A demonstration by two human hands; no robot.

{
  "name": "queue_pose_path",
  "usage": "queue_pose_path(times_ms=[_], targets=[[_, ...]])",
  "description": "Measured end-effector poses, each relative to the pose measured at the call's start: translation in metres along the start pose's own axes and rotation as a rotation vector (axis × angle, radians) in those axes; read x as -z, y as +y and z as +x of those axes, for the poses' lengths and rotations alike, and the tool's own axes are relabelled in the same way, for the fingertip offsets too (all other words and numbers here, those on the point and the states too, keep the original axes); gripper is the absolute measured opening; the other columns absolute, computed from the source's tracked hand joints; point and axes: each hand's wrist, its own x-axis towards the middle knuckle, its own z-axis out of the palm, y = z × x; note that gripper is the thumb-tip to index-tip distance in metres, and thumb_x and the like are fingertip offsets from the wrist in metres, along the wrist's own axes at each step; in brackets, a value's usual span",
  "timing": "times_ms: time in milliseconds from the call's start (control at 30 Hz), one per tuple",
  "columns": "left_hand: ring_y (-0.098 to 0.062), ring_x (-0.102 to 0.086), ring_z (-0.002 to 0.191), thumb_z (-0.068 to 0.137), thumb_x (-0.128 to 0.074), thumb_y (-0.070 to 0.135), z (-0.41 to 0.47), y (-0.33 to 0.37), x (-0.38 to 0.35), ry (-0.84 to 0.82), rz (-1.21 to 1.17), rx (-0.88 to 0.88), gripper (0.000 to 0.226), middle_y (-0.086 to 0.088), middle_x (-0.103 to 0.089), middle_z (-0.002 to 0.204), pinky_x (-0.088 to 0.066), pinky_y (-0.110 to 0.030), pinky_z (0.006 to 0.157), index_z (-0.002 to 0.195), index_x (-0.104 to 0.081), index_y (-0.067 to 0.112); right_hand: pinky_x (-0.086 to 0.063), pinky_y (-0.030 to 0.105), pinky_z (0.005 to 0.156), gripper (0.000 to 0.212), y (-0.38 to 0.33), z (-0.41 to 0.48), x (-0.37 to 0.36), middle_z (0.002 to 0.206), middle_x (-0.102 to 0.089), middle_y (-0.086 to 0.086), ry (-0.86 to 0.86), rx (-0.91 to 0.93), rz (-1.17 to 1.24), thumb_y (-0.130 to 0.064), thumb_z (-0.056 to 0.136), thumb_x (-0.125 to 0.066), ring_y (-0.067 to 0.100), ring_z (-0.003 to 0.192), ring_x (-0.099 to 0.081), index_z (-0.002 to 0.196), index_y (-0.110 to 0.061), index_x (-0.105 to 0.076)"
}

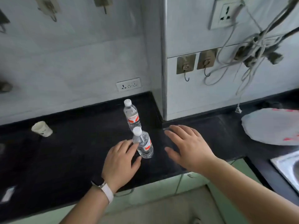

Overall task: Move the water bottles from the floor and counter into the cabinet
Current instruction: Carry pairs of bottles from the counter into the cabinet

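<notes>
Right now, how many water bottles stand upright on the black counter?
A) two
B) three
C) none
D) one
A: only two capped bottles stand on the counter, the nearer bottle just beside the fingers of the left hand, and the farther bottle behind it, toward the wall.

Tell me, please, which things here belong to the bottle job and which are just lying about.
For the job: near water bottle, far water bottle, left hand, right hand.
Just lying about: paper cup, white plate, sink, cables.
</notes>
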Motion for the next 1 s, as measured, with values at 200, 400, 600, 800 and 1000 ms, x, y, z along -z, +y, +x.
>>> queue_pose_path(times_ms=[200, 400, 600, 800, 1000], targets=[[-0.031, -0.056, 0.130, 0.092, -0.069, 0.039, -0.006, 0.041, -0.021, -0.090, -0.257, 0.537, 0.063, -0.008, -0.061, 0.139, -0.051, -0.044, 0.100, 0.145, -0.051, 0.009, -0.039, 0.044, 0.105, 0.063, 0.026, 0.033, -0.006, 0.141, -0.053, 0.002, -0.148, 0.111, 0.095, -0.059, 0.090, -0.037, 0.026, 0.129, -0.048, 0.138, -0.021, -0.052], [-0.021, -0.044, 0.143, 0.090, -0.072, 0.045, 0.004, 0.058, -0.040, -0.031, -0.562, 0.895, 0.084, -0.005, -0.046, 0.155, -0.043, -0.040, 0.112, 0.157, -0.031, 0.015, -0.033, 0.042, 0.111, 0.061, 0.027, 0.067, -0.032, 0.151, -0.041, -0.002, -0.242, 0.066, 0.252, -0.054, 0.095, -0.044, 0.022, 0.138, -0.036, 0.147, -0.023, -0.038], [-0.014, -0.048, 0.136, 0.077, -0.085, 0.045, 0.021, 0.056, -0.073, 0.014, -0.782, 0.963, 0.094, 0.003, -0.048, 0.151, -0.046, -0.031, 0.106, 0.153, -0.036, 0.019, -0.042, 0.041, 0.107, 0.062, 0.029, 0.094, -0.059, 0.151, -0.039, -0.006, -0.337, -0.131, 0.421, -0.053, 0.093, -0.052, 0.020, 0.136, -0.040, 0.148, -0.027, -0.034], [0.003, -0.061, 0.111, 0.076, -0.089, 0.026, 0.033, 0.050, -0.096, 0.138, -0.947, 0.959, 0.057, 0.017, -0.064, 0.120, -0.047, -0.010, 0.090, 0.118, -0.054, 0.041, -0.043, 0.034, 0.103, 0.070, 0.029, 0.133, -0.090, 0.150, -0.041, -0.004, -0.397, -0.280, 0.537, -0.051, 0.089, -0.061, 0.017, 0.133, -0.044, 0.148, -0.026, -0.033], [0.007, -0.064, 0.107, 0.077, -0.087, 0.030, 0.040, 0.034, -0.103, 0.146, -1.069, 0.973, 0.049, 0.029, -0.068, 0.113, -0.048, -0.010, 0.088, 0.115, -0.058, 0.045, -0.044, 0.031, 0.098, 0.083, 0.019, 0.174, -0.122, 0.146, -0.045, -0.003, -0.430, -0.365, 0.631, -0.048, 0.082, -0.073, 0.016, 0.128, -0.048, 0.148, -0.025, -0.030]])
